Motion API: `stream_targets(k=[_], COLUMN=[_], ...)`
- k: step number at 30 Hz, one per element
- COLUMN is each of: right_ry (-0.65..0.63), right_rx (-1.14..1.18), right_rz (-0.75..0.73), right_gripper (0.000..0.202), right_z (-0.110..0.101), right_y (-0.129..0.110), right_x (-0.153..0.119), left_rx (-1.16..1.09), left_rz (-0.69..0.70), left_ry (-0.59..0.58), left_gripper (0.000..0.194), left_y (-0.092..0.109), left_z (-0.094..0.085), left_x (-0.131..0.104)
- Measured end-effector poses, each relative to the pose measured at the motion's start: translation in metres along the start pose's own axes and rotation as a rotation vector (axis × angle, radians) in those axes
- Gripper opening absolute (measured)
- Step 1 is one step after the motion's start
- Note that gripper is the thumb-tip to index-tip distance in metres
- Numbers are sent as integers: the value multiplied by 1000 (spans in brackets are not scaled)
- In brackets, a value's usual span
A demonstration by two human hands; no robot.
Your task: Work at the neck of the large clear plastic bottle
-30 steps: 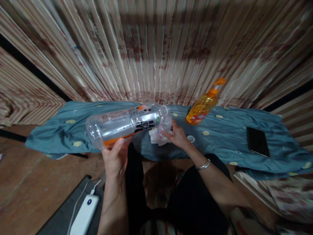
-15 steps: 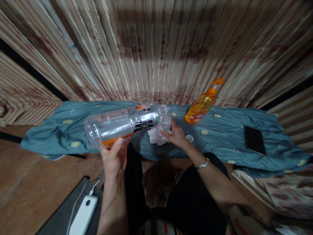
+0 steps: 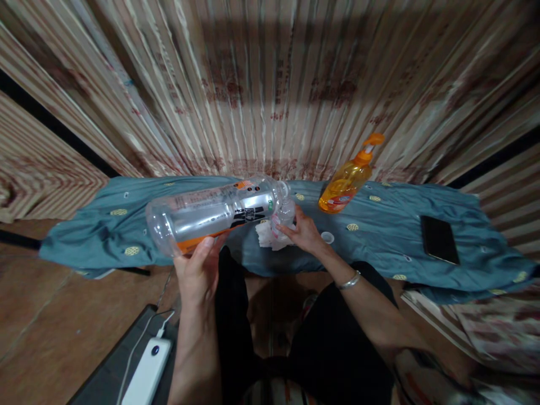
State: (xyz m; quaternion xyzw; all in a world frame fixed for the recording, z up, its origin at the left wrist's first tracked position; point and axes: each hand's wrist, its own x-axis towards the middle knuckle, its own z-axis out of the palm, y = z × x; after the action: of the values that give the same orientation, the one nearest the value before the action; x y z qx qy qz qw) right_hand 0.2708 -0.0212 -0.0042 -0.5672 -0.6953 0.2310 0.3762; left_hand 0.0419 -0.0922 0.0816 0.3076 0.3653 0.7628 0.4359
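My left hand (image 3: 198, 270) is closed around the lower part of a large clear plastic bottle (image 3: 211, 211) with an orange, silver and black label. That bottle is tilted nearly level, its uncapped neck pointing right. A small clear plastic bottle (image 3: 284, 214) stands below its mouth, and my right hand (image 3: 304, 229) grips it from the right. Whether the two mouths touch, I cannot tell. Beneath the small bottle lies a crumpled white tissue (image 3: 265, 235). A small white cap (image 3: 327, 237) rests on the cloth just right of my right hand.
An orange pump bottle (image 3: 346, 183) stands behind and to the right on the teal patterned cloth (image 3: 379, 225). A dark phone (image 3: 439, 240) lies further right. Pleated curtains (image 3: 270, 84) hang behind. At lower left, a white power bank (image 3: 147, 368) with a cable lies on a dark surface.
Both hands and both bottles stay almost in place. The view has shifted very slightly.
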Motion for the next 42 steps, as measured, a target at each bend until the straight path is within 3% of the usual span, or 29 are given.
stream_targets(k=[42], right_ry=[59], right_rx=[-49], right_rz=[26], right_gripper=[75], right_z=[2], right_y=[0], right_x=[-2], left_rx=[-17], left_rz=[-9], left_ry=[2], left_gripper=[62], left_y=[-5], left_z=[-5], left_x=[-2])
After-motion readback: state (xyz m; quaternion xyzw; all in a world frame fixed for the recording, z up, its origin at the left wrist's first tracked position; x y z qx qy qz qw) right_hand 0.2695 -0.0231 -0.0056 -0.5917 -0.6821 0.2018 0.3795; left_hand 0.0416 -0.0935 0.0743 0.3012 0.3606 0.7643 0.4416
